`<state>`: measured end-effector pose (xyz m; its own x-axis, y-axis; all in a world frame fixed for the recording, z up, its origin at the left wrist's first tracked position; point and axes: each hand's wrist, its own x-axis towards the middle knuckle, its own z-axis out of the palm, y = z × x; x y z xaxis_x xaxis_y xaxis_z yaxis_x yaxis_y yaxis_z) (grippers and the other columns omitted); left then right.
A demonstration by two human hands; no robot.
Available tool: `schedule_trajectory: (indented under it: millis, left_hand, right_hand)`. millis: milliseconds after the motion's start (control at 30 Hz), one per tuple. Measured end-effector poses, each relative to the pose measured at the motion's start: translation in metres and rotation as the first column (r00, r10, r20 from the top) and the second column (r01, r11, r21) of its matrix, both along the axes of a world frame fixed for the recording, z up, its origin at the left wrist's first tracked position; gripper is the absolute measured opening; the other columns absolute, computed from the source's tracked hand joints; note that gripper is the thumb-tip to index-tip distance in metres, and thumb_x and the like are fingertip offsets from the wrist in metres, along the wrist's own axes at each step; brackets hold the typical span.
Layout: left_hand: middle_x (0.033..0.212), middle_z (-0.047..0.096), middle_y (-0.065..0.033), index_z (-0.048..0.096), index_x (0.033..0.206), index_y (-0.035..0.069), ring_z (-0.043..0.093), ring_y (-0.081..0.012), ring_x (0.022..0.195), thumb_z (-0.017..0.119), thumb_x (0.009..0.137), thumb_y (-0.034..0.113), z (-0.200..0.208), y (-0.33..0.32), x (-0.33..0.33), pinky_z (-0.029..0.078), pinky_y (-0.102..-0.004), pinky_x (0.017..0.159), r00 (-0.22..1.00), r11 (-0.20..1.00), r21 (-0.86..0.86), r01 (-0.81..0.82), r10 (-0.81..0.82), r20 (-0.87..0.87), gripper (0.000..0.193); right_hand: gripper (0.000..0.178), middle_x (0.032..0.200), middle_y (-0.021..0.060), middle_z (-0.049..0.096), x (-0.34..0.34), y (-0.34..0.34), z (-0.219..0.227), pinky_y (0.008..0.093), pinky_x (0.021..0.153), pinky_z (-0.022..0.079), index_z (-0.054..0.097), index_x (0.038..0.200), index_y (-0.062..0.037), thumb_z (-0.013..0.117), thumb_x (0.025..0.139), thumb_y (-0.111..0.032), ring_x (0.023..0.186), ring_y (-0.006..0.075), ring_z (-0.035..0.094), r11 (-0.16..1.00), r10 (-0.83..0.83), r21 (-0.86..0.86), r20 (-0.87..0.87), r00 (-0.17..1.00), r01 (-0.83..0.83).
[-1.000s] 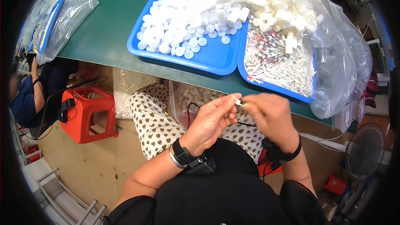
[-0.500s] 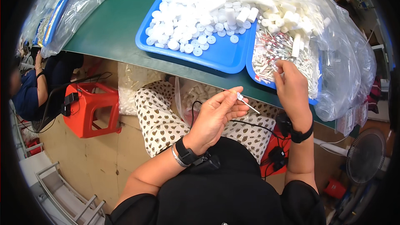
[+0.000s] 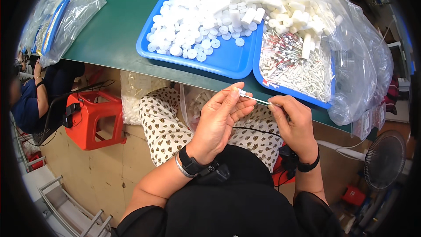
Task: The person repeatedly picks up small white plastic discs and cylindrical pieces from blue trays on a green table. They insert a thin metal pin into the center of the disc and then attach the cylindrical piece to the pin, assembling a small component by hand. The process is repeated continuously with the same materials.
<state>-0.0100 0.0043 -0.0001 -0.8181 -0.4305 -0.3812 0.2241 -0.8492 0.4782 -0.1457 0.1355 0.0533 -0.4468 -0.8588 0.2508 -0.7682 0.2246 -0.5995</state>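
Above my lap, at the table's front edge, my left hand [image 3: 221, 116] pinches a small white fitting with a thin white rod [image 3: 256, 99] sticking out to the right. At the rod's free end, the thumb and finger of my right hand [image 3: 294, 120] are closed together. Whatever lies between those right fingertips is hidden. Beyond my right hand stands a blue tray [image 3: 293, 92] with many small white cylinders [image 3: 302, 72] and some thin red-and-white pieces [image 3: 285, 46]. To its left, a larger blue tray [image 3: 228, 66] holds white discs [image 3: 188, 39] and thicker white cylinders [image 3: 248, 16].
Clear plastic bags [image 3: 359, 66] drape over the right tray and the table's right side. A red stool [image 3: 94, 120] stands on the floor at left, near a seated person [image 3: 33, 98]. At right is a round fan [image 3: 385, 160]. Black cables hang by my lap.
My right hand has left the right tray and come down and left to the rod's free end. My left hand has shifted slightly left and up, still holding the fitting with the rod.
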Motion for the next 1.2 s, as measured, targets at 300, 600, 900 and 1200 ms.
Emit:
schedule_trajectory:
  millis: [300, 600, 900, 1200]
  left_hand:
    - [0.115, 0.065, -0.0128, 0.047, 0.135, -0.003, 0.065, -0.0191, 0.106, 0.054, 0.103, 0.024, -0.005, 0.004, 0.001, 0.054, -0.032, 0.093, 0.999, 0.998, -0.039, 0.041, -0.041, -0.012, 0.043]
    - [0.126, 0.06, -0.0101, 0.055, 0.131, 0.001, 0.059, -0.0169, 0.109, 0.056, 0.102, 0.028, -0.009, 0.017, 0.001, 0.05, -0.033, 0.092, 0.99, 0.991, -0.032, 0.133, -0.134, -0.041, 0.04]
    - [0.119, 0.063, -0.0049, 0.058, 0.127, 0.003, 0.06, -0.0144, 0.104, 0.058, 0.101, 0.031, -0.018, 0.021, 0.005, 0.05, -0.0307, 0.09, 0.982, 0.984, 0.052, 0.171, -0.175, 0.07, 0.038]
    - [0.119, 0.064, -0.0101, 0.056, 0.129, 0.0, 0.063, -0.0154, 0.104, 0.054, 0.103, 0.025, -0.012, 0.016, 0.004, 0.051, -0.0316, 0.092, 0.988, 0.989, -0.069, 0.133, -0.127, 0.085, 0.035]
  right_hand:
    - [0.013, 0.081, 0.0128, 0.067, -0.003, -0.003, -0.005, 0.0361, 0.062, 0.05, 0.066, 0.093, -0.0004, 0.071, 0.081, 0.002, 0.069, 0.0291, 0.065, 0.988, 0.126, -0.07, -0.185, 0.975, -0.141]
    - [0.013, 0.078, 0.0057, 0.067, -0.003, -0.004, -0.01, 0.0252, 0.056, 0.05, 0.062, 0.104, 0.0027, 0.058, 0.099, -0.009, 0.06, 0.0082, 0.063, 0.989, -0.101, 0.131, 0.943, 0.316, -0.074]
    - [0.006, 0.069, 0.011, 0.065, 0.016, -0.006, -0.029, 0.03, 0.049, 0.049, 0.063, 0.097, -0.0005, 0.063, 0.093, -0.005, 0.053, 0.0192, 0.064, 0.995, 0.082, 0.03, 0.255, 0.963, -0.093]
    - [0.014, 0.068, 0.0116, 0.065, -0.038, -0.013, 0.007, 0.0308, 0.055, 0.048, 0.069, 0.096, -0.0023, 0.068, 0.092, -0.016, 0.056, 0.0192, 0.06, 0.963, -0.269, 0.029, 0.101, 0.958, 0.267]
